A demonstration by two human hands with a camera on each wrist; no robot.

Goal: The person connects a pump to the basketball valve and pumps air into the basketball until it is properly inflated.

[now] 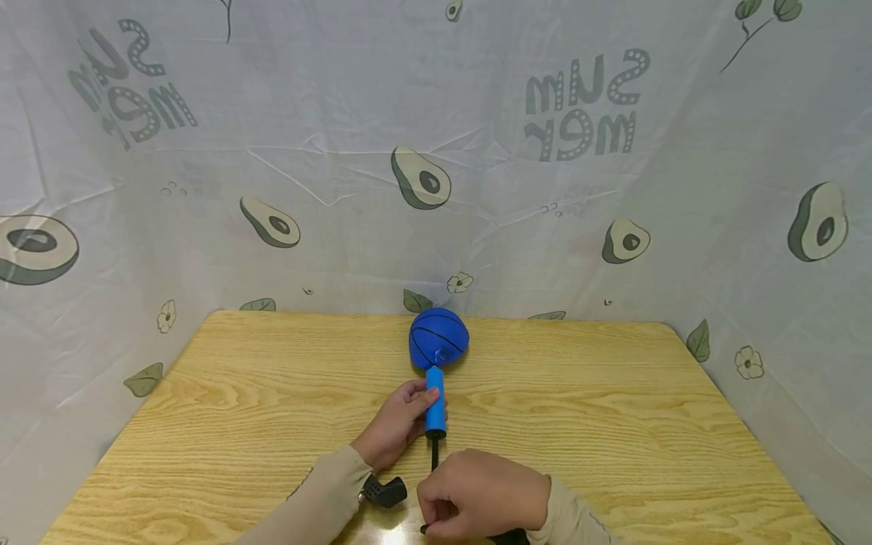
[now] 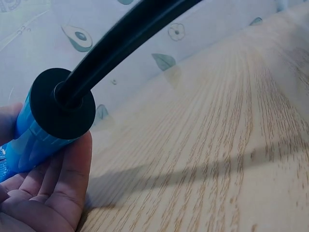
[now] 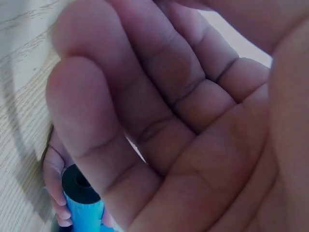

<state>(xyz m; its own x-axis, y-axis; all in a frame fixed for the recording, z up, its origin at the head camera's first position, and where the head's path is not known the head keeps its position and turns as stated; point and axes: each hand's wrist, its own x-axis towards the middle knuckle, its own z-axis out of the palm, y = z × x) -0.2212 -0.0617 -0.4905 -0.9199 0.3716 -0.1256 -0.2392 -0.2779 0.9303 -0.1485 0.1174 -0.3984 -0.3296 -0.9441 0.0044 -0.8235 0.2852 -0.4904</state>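
Blue pump in left-hand grip, handle in right-hand grip, tabletop wide to side edges.

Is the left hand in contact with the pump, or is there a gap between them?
Touching. The head view shows it: the left hand holds the pump, thumb across its blue body and fingers round the other side.

Around the blue pump, a hand could pass over bare table at 3 and 10 o'clock; the ball blocks 12, the right hand 5, the left hand 8.
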